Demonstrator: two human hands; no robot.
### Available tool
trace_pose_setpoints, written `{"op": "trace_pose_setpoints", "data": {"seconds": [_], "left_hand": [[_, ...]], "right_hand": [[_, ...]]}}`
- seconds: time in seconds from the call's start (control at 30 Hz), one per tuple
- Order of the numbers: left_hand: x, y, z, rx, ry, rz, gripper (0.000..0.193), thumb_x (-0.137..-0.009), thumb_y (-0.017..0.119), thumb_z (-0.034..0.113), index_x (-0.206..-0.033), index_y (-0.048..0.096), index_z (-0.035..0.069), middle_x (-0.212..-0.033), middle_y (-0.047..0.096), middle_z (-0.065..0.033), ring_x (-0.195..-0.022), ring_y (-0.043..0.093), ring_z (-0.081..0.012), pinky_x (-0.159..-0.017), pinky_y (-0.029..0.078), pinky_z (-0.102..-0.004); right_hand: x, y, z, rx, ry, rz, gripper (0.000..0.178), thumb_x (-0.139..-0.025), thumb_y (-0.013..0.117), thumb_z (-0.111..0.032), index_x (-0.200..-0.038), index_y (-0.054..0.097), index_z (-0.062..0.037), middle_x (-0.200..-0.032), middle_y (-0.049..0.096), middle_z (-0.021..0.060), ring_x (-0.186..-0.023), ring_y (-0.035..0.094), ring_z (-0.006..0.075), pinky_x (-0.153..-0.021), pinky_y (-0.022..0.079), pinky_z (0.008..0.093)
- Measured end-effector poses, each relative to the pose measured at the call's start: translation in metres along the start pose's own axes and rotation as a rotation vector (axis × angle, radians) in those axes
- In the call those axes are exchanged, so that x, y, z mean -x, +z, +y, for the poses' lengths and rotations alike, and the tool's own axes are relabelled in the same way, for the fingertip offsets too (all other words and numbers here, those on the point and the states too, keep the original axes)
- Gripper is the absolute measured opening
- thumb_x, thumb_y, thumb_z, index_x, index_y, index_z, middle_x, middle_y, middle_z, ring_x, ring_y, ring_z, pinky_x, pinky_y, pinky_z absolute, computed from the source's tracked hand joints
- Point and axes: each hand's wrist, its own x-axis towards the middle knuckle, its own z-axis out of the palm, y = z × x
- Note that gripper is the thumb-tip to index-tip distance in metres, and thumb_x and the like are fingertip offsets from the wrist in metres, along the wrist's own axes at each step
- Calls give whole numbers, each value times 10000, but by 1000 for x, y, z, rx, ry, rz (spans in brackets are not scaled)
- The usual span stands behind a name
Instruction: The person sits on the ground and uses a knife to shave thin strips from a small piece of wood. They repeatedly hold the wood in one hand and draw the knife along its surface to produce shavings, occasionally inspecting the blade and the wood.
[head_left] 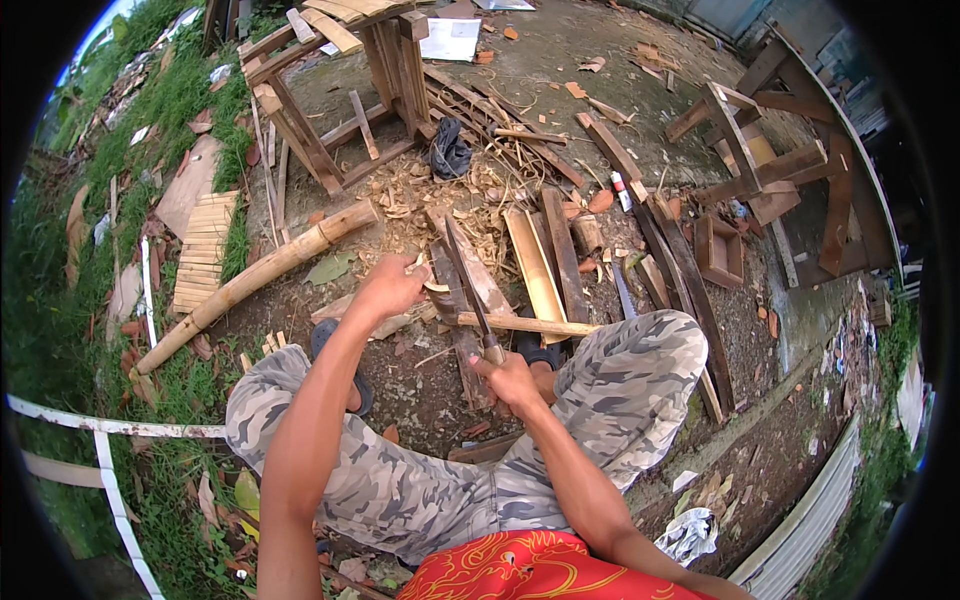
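Note:
My right hand is wrapped round the wooden handle of a long knife. Its dark blade points away from me over some boards. My left hand has its fingers closed on a small pale piece, seemingly a bamboo shaving; the piece is mostly covered by the fingers. A split bamboo strip lies crosswise by the blade, its right end near my right knee. Behind the blade is a flat wooden board. Further right rests a halved bamboo length, hollow side up.
A thick bamboo pole lies at the left. Beyond are wood shavings, a dark crumpled cloth and a wooden frame. A saw blade, long planks and an open wooden box lie to the right.

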Motion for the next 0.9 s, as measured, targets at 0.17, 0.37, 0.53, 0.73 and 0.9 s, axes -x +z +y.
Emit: {"op": "trace_pose_setpoints", "data": {"seconds": [0.17, 0.37, 0.53, 0.73, 0.9], "left_hand": [[3, 4, -8, 74, 69, 78, 559, -1009, 558, 259, -1478, 428, -18, -1148, 694, -255, -817, 747, -252, -801, 551, -386], [-4, -1, -27, 2, 68, 111, 510, -996, 560, 264, -1446, 503, 31, -1113, 706, -239, -822, 745, -269, -831, 544, -391], [-9, -8, -45, -89, 73, 129, 518, -990, 557, 306, -1435, 522, 44, -987, 735, -208, -825, 743, -267, -845, 532, -388], [-4, -14, -47, -45, 57, 130, 528, -988, 559, 317, -1425, 525, 22, -927, 747, -179, -838, 742, -273, -839, 530, -391], [3, -19, -35, -157, 92, 132, 553, -1009, 575, 256, -1424, 457, -89, -1349, 589, -268, -919, 745, -281, -806, 573, -353]], "right_hand": [[-71, -11, 5, 603, -90, 370, 328, -856, 646, -257, -940, 706, 55, -928, 718, 247, -855, 695, 389, -757, 529, 483], [-139, -77, 51, 1056, -219, 426, 256, -806, 645, -171, -994, 730, -20, -1091, 704, 166, -1138, 603, 340, -957, 470, 477], [-134, -121, 101, 1045, -133, 324, 277, -782, 710, -152, -1031, 695, -29, -1114, 681, 169, -1094, 633, 354, -970, 470, 467], [-127, -129, 116, 1036, -177, 376, 254, -798, 694, -115, -1024, 665, -4, -1132, 628, 197, -1048, 639, 410, -916, 509, 493], [-118, -131, 109, 911, -274, 387, 244, -816, 678, -89, -1033, 625, 9, -1157, 566, 221, -1019, 623, 446, -858, 517, 542]]}}
